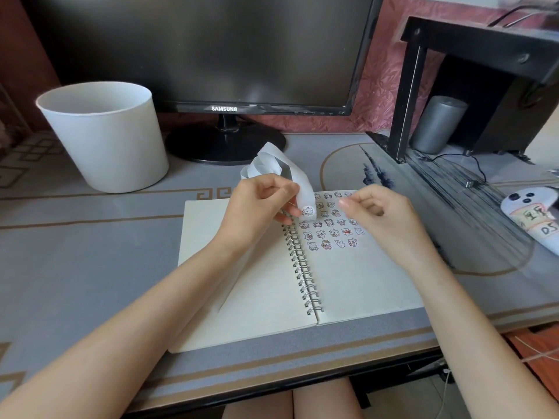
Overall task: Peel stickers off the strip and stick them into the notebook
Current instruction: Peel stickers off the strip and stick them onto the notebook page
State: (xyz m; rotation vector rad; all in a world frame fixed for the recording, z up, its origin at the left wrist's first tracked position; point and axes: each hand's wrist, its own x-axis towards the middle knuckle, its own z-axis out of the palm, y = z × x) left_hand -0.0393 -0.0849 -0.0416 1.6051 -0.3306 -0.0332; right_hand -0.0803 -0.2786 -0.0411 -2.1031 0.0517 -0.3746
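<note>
My left hand (260, 204) is pinching the strip (299, 189), 1 sticker (307, 212) showing; my right hand (375, 213) is hovering empty, fingers curled, nearing it over the notebook (363, 282); next I'm lifting its edge.

- Left hand (260, 204): raised, back toward the camera, fingers curled inward; the thumb and fingertips were pinched together at the hand's right edge, closed on the strip (298, 182).
- Left forearm: bare, extended from the lower left corner diagonally up and to the right, wrist nearly straight.
- Right hand (378, 213): held just beside the left, apart from it, fingers loosely curled, thumb and forefinger tips brought close together and pointed left; nothing visibly gripped.
- Right forearm: bare, extended from the lower right corner up and to the left.
</note>
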